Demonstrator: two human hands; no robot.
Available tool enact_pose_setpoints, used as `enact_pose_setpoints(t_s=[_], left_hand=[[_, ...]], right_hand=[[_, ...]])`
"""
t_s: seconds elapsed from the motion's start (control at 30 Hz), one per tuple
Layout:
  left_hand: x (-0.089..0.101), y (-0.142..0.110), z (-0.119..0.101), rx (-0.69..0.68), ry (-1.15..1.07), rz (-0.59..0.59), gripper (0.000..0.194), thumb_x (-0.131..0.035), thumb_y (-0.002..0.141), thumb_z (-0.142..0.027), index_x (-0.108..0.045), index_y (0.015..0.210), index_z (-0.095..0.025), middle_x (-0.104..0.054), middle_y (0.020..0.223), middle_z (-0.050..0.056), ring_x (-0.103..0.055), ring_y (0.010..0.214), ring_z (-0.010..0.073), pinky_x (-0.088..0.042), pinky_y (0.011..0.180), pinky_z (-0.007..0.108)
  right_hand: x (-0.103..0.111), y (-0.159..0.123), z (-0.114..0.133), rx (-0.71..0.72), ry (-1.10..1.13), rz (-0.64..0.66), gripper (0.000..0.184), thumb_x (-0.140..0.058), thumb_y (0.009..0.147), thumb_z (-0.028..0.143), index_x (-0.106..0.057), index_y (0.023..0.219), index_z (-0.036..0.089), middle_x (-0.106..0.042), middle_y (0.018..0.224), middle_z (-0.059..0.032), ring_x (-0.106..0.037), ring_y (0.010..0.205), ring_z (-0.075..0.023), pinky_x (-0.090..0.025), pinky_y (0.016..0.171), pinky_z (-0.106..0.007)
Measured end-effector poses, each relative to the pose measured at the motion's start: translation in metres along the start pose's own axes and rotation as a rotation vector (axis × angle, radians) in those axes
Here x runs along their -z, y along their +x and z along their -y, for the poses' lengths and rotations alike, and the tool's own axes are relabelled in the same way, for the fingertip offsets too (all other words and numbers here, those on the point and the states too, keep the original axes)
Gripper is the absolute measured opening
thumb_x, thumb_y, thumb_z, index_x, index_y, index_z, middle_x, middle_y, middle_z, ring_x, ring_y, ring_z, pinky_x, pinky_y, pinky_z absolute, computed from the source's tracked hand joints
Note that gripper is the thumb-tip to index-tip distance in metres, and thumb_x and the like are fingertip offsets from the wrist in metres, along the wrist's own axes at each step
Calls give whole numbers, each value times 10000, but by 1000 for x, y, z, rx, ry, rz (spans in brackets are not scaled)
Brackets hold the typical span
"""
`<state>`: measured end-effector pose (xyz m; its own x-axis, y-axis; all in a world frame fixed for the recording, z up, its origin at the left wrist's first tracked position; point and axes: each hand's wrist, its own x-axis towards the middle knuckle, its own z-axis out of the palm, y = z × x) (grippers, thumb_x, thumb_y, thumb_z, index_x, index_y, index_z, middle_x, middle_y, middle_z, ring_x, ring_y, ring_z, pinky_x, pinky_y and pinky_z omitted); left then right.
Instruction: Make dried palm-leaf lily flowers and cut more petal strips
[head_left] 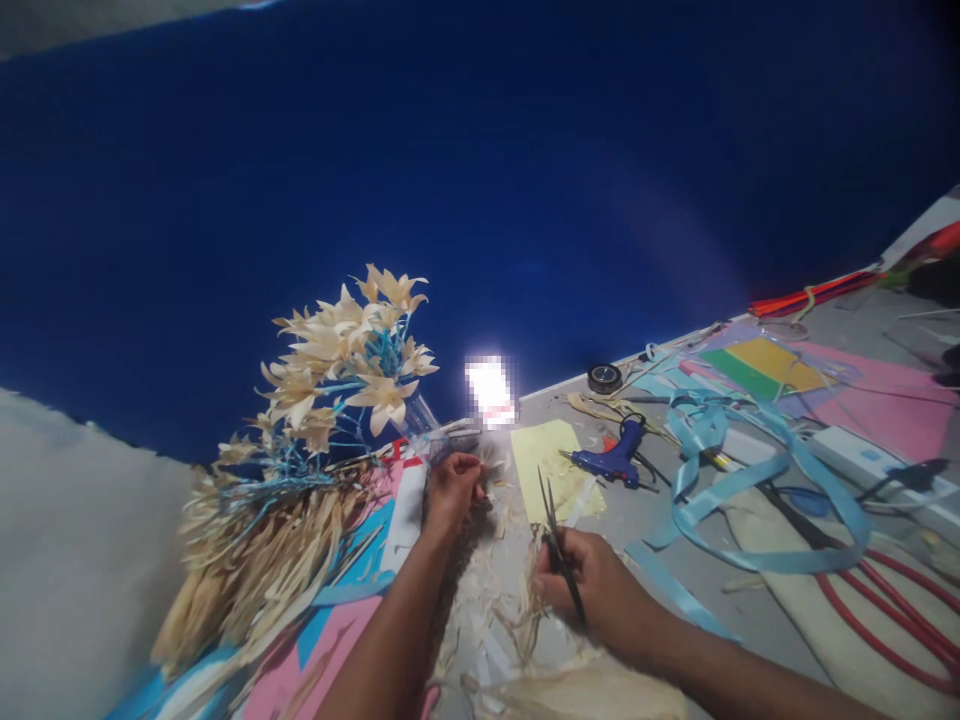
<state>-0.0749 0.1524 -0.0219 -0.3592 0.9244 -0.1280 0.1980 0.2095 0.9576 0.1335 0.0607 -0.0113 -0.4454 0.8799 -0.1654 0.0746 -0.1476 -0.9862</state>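
My right hand (pixel 600 590) grips a pair of dark scissors (pixel 552 515), the blades pointing up and slightly apart. The fingers of my left hand (pixel 452 492) are pinched together; whatever they hold, if anything, is too small to make out. Dry husk scraps (pixel 499 610) are strewn between and below both hands. Left of my left hand rise cream husk flowers (pixel 341 345) on blue stems, some standing by a clear vase (pixel 422 420). Just beyond the scissors, a blue glue gun (pixel 611 458) lies partly over a yellow sheet (pixel 541 450).
Light blue ribbon (pixel 780 558) loops across the right side, near red cable (pixel 885 610) and a white power strip (pixel 874 465). Dried husks (pixel 255 550) are heaped at left. A blurred bright patch (pixel 489 390) stands before the blue wall (pixel 480 180).
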Motion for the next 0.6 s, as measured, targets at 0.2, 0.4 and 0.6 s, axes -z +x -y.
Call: enact_pose_setpoints(t_s=[0.2, 0.4, 0.6], left_hand=[[34, -32, -16, 0, -121, 9, 134, -587, 595, -226, -623, 714, -176, -484, 474, -72, -339, 363, 59, -209, 368, 173], [62, -106, -24, 88, -306, 0, 115, -589, 641, -282, -510, 629, -199, -277, 449, -111, -228, 386, 50, -185, 384, 165], [61, -157, 2, 160, -213, 17, 302, -646, 791, -464, -624, 949, -207, -245, 447, -134, -182, 372, 57, -151, 366, 166]], right_hand=[[5, 4, -1, 10, 11, -41, 151, -648, 725, 292, -568, 751, 166, -520, 634, 30, -455, 585, -118, -362, 552, -241], [8, 3, -3, 46, 35, -67, 208, -668, 733, 356, -583, 757, 168, -510, 625, 33, -432, 561, -114, -349, 531, -248], [16, 7, -7, 90, -16, -218, 204, -689, 725, 360, -624, 777, 173, -600, 670, -3, -516, 598, -144, -419, 579, -274]])
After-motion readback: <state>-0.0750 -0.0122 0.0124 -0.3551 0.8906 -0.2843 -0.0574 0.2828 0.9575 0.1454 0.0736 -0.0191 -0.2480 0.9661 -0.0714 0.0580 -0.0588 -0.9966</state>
